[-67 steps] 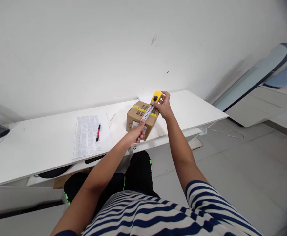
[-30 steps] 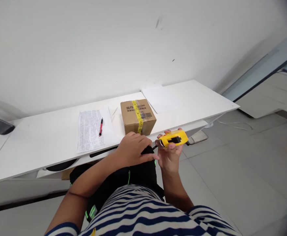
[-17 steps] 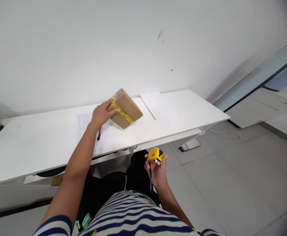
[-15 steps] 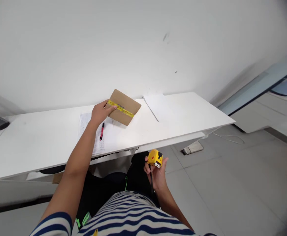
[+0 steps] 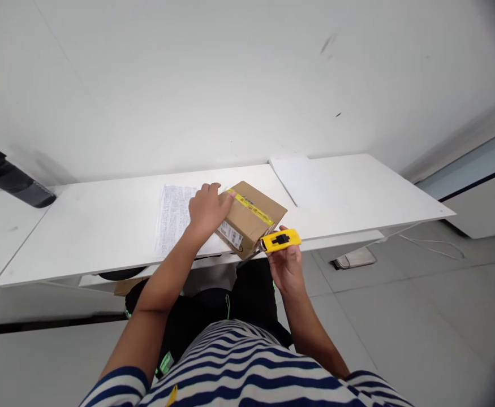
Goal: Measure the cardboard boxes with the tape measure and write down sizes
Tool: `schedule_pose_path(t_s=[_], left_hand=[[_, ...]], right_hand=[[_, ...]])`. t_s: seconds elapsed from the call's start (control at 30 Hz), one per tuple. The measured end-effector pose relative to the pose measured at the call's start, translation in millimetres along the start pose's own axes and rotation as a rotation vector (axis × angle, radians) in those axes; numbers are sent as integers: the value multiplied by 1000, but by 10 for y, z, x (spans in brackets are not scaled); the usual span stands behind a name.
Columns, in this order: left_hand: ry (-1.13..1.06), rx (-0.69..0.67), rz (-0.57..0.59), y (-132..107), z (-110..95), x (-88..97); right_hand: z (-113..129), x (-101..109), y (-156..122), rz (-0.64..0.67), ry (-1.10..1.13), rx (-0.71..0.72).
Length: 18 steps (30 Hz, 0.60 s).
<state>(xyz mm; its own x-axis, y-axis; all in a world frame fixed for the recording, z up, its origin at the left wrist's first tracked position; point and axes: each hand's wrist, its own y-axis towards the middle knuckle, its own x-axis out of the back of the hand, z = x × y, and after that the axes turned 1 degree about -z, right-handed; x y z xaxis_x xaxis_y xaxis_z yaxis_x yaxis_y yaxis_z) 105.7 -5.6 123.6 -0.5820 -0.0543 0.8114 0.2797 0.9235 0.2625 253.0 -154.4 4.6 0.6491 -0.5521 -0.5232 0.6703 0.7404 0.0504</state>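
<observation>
Left hand point(image 5: 207, 208) lies spread on the box point(image 5: 253, 217). At its four o'clock, the right hand's point(image 5: 287, 265) grip pinches the tape measure point(image 5: 280, 240), with no blade drawn out yet.

Open tabletop point(image 5: 81, 226) left of written sheet point(image 5: 173, 212); cardboard box point(image 5: 251, 217) mid-edge; blank sheet point(image 5: 298, 181) right

The left hand point(image 5: 207, 209) rests palm-down, arm outstretched; right hand point(image 5: 287, 265) raised, fingers point(image 5: 290, 250) apparently curled closed.

A white table point(image 5: 103, 226) carries a written sheet point(image 5: 173, 215), cardboard box point(image 5: 253, 220) — and blank sheet point(image 5: 292, 178).
</observation>
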Motion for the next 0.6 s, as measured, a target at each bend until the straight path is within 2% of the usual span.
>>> schedule_pose_path(t_s=[0.07,0.13,0.17,0.23,0.3,0.33,0.47,0.53,0.6], left_hand=[[-16,-79,-120,-224,-72,7],[-88,-127,-117,-482,-135,41],[-158,-152,-58,-605,-165,67],[-363,-204,166,-802,-220,129],[-572,-237,419,-902,-254,190],[-636,-227,489,-912,-259,217],[-592,-190,510,-783,-192,329],[-560,-265,658,-683,-134,397],[-533,-339,783,-596,-87,463]], right_hand=[[145,-21,127,-56,-117,228],[343,-50,217,-70,-239,499],[441,-74,232,-48,-285,612],[586,-144,187,32,-345,757],[633,-228,59,135,-390,830],[622,-266,-17,185,-404,858],[488,-311,-222,282,-419,840],[418,-269,-237,278,-432,849],[342,-215,-237,251,-449,919]])
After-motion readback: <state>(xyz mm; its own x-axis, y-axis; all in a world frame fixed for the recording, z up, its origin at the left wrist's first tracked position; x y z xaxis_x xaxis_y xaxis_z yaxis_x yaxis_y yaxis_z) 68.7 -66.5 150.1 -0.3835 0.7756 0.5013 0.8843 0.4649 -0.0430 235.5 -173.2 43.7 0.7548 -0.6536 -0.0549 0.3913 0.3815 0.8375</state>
